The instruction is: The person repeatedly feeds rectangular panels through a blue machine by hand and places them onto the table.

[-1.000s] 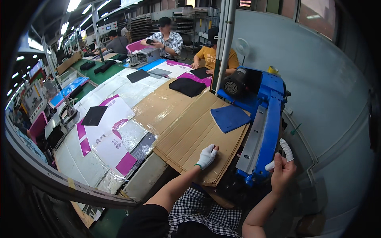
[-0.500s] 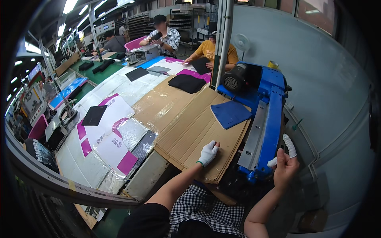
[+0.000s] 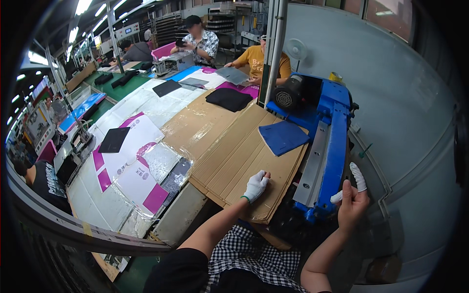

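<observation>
My left hand (image 3: 256,186), in a white glove with a green cuff edge, rests closed on a stack of brown cardboard (image 3: 234,156). Its curled fingers hide whatever may be inside. Farther up the cardboard, beyond that hand, lies a blue piece of fabric (image 3: 283,137) on a thin backing. My right hand (image 3: 352,202) is raised to the right of a long blue machine (image 3: 333,161). White covers sit on some of its fingers, the thumb is bare, and the fingers are apart with nothing visible between them. A metal bar (image 3: 311,166) runs along the machine's near-left side.
A dark motor (image 3: 288,95) and an upright metal post (image 3: 276,53) stand at the cardboard's far end. Black fabric (image 3: 228,99) and a flat black piece (image 3: 114,140) lie on the long table (image 3: 102,207). A person in orange (image 3: 261,63) works across it. A curved rail (image 3: 112,237) crosses the lower left.
Across the table, the person in orange now handles a grey translucent sheet instead of a black piece. Another person has come into view at the left edge. My hands have barely moved.
</observation>
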